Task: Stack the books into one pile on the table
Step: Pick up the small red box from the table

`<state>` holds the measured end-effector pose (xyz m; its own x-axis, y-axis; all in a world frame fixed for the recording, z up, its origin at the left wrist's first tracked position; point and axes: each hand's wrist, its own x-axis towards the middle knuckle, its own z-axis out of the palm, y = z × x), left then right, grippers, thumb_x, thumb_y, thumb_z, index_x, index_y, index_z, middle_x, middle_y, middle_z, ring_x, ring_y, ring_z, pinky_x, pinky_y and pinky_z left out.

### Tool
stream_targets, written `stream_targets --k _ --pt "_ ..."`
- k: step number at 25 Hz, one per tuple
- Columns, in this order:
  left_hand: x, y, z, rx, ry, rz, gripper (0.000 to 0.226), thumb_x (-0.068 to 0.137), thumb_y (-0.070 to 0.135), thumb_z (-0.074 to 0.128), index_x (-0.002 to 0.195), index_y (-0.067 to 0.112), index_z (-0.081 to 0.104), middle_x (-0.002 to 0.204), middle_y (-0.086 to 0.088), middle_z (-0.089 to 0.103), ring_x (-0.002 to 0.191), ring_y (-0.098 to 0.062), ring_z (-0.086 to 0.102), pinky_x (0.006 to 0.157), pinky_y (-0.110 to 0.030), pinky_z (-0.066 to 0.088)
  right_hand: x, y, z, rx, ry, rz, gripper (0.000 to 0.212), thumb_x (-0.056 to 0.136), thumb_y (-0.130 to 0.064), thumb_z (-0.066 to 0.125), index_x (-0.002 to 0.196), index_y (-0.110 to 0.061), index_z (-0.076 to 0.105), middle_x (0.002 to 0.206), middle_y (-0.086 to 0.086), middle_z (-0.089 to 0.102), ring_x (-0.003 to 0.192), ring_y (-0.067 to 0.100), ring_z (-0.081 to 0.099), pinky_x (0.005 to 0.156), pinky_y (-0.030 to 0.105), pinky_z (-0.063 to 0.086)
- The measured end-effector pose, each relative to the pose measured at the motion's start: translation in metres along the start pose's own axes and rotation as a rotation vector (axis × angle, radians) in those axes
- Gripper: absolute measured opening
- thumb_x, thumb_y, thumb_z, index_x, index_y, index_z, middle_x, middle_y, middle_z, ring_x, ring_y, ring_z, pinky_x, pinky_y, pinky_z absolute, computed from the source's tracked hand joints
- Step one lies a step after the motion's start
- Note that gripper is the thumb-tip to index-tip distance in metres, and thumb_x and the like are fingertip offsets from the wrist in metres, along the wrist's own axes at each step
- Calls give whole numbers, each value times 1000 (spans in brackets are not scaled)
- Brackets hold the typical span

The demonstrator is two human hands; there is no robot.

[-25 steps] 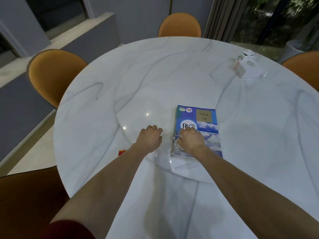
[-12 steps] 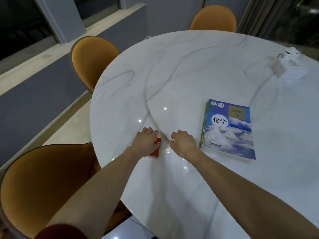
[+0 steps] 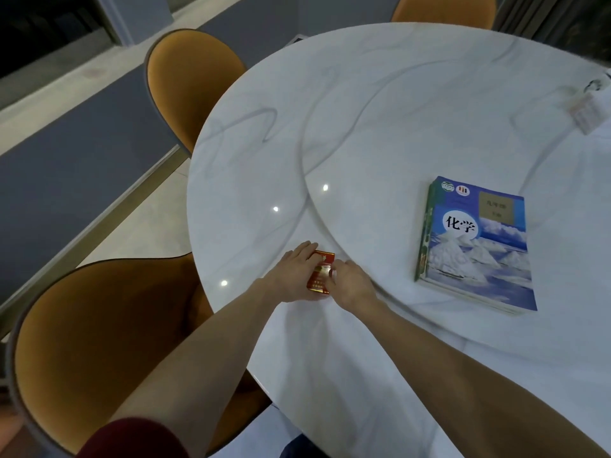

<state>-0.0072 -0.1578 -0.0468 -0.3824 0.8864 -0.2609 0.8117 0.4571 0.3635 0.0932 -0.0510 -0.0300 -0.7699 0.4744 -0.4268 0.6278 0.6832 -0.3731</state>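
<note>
A pile of books (image 3: 476,249) lies on the raised round centre of the white marble table (image 3: 380,127), at the right; the top one has a blue cover with snowy peaks. Near the table's left front edge lies a small red book (image 3: 321,272). My left hand (image 3: 292,276) grips its left side, fingers over the top. My right hand (image 3: 350,284) holds its right edge. Both hands close around the small red book, which rests on the table, well left of the pile.
Orange chairs stand around the table: one (image 3: 109,352) at the near left, one (image 3: 188,84) further back, one (image 3: 443,8) at the far side. A white box with a tag (image 3: 587,110) sits at the far right edge.
My right hand left the blue book pile and moved left to the small red book. My left hand went there too and took hold of it. My view swung left.
</note>
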Motion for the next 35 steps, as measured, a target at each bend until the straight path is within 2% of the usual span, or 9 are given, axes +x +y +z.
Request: stream_targets --k 2,4,6,8,11,15,21,27,35 --pt "5 -1 2 45 -34 16 83 77 48 70 141 8 36 158 -12 22 149 -28 12 118 -43 24 4 -1 4 92 1 44 41 90 -24 49 129 -8 49 125 15 57 113 30 56 90 36 47" --pt "8 -3 3 38 -46 28 81 77 46 71 140 8 37 157 -12 24 149 -28 14 117 -43 26 6 -2 8 187 8 94 40 87 -22 52 125 -9 53 122 14 60 109 29 59 81 31 46" --pt "11 -3 3 -35 -3 56 79 73 42 75 136 7 43 145 -15 40 140 -30 32 111 -43 35 8 -3 10 271 10 131 37 87 -19 53 122 -9 54 119 14 63 106 29 61 74 27 41" --pt "10 -1 4 -116 24 47 79 72 39 77 136 7 45 134 -14 47 129 -28 43 106 -36 42 8 -4 9 382 4 157 37 87 -13 54 124 -8 53 117 15 65 105 29 62 75 28 45" --pt "6 3 6 -153 26 11 84 73 39 76 142 11 38 139 -12 42 133 -26 38 105 -38 44 4 -5 6 515 12 170 39 88 -7 52 126 -7 52 112 14 65 102 28 62 76 30 48" --pt "2 10 2 -133 47 -9 86 72 44 75 142 13 36 140 -10 39 135 -26 34 101 -44 48 -8 -2 -4 627 58 148 37 89 -3 53 125 -9 55 92 4 57 86 20 55 67 19 46" --pt "3 29 -26 -83 97 -11 85 76 37 73 145 11 30 145 -9 32 138 -24 29 105 -36 45 -18 0 -32 649 165 117 41 84 3 57 122 -14 58 111 17 64 102 30 62 92 38 53" --pt "18 66 -47 -91 177 40 81 75 35 72 142 10 33 144 -10 33 137 -25 29 105 -35 45 -32 16 -72 621 259 109 43 86 -2 59 127 -16 57 109 17 65 101 31 64 92 39 54" --pt "54 164 -46 -127 171 175 82 76 35 73 143 11 32 143 -10 31 137 -25 27 109 -37 41 -77 88 -119 635 409 235 42 87 1 57 127 -12 57 112 17 67 102 30 65 95 38 54"
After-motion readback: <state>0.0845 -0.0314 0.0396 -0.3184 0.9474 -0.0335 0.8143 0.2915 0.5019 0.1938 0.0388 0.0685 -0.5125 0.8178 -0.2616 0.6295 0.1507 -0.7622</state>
